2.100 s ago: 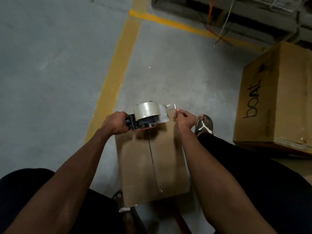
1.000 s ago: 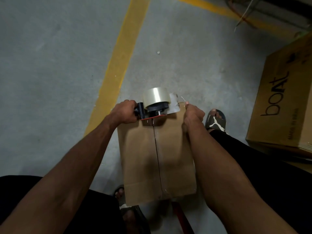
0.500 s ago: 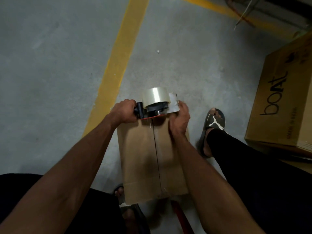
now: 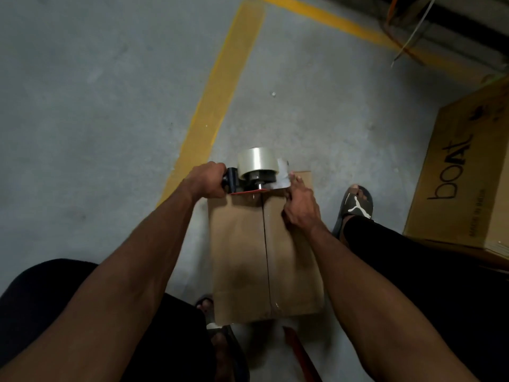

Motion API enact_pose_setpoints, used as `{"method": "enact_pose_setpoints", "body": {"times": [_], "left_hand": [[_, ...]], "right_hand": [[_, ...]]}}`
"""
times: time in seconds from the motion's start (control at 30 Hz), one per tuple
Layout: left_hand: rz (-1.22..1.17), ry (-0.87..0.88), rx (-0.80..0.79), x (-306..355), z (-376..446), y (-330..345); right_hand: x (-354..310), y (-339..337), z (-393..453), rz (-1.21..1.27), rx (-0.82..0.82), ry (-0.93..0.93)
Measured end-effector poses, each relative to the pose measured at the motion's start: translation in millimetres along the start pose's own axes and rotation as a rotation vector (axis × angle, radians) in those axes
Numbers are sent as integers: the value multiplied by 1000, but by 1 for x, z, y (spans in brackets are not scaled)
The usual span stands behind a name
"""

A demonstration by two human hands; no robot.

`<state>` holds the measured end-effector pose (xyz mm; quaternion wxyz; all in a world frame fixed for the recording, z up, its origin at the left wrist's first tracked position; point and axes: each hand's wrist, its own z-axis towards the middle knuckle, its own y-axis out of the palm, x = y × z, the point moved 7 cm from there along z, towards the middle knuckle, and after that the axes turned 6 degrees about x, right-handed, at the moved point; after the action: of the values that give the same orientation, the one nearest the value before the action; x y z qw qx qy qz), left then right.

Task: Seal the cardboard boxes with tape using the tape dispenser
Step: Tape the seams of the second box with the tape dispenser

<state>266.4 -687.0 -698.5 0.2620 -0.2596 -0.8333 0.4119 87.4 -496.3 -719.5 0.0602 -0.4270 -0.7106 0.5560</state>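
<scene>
Head view looked down on a small cardboard box (image 4: 264, 260) that stood on the grey concrete floor (image 4: 96, 106) between the person's legs. Its two top flaps were folded shut and met along a dark seam (image 4: 265, 244) down the middle — what the box held could not be seen.

At the far edge of the box sat the tape dispenser (image 4: 248, 180), its red base touching the cardboard right over the seam. A roll of clear tape (image 4: 257, 162) was mounted on it. The left hand (image 4: 205, 180) gripped the black handle, its fingers clenched round it. A loose strip of tape (image 4: 283, 179) ran from the roll toward the right.

The right hand (image 4: 300, 204) lay on the right flap near the far corner, with its fingers (image 4: 293, 179) reaching up to the tape strip; the fingers were partly curled, and whether they pinched the strip or only pressed on it I cannot tell.

A black slipper (image 4: 358, 206) with a white logo was on the floor just right of the box, and another foot (image 4: 206, 307) showed at the near left corner. A red object (image 4: 297, 351) lay on the floor below the near edge of the box.

Well to the right stood a larger cardboard box (image 4: 465, 194) printed with "boat" — closed, its contents hidden. A yellow painted line (image 4: 217, 95) crossed the floor beyond the dispenser.
</scene>
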Motion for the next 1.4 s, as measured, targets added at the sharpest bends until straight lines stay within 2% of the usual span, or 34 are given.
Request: {"method": "enact_pose_setpoints", "body": {"times": [0.2,0.37,0.47,0.57,0.67,0.8,0.97,1.1,1.27,1.33,1.4], "left_hand": [[95,-118,-47,-82,-37,-16],[134,-148,-75,-95,-52,-24],[147,-127,-75,-92,-52,-25],[138,-121,-68,-91,-53,-26],[121,-105,-56,-92,-54,-25],[109,-98,-51,-98,-57,-24],[131,-153,-62,-129,-68,-29],[186,-215,-90,-147,-79,-26],[280,-221,-82,-138,-77,-24],[298,-232,-82,-137,-75,-23],[300,-234,-76,-137,-72,-22]], "right_hand": [[-8,-7,0,-41,-79,-19],[-24,-12,-2,-193,-92,-6],[-63,-2,-15,-133,-61,-152],[-107,29,-33,5,-171,-286],[-124,45,-40,48,-187,-213],[-125,42,-36,-108,-223,-128],[-120,45,-25,-131,-330,-146],[-120,47,-25,-145,-320,-157],[-120,51,-21,-161,-321,-158],[-128,48,-16,-111,-301,-125],[-142,33,-16,114,-221,7]]}}
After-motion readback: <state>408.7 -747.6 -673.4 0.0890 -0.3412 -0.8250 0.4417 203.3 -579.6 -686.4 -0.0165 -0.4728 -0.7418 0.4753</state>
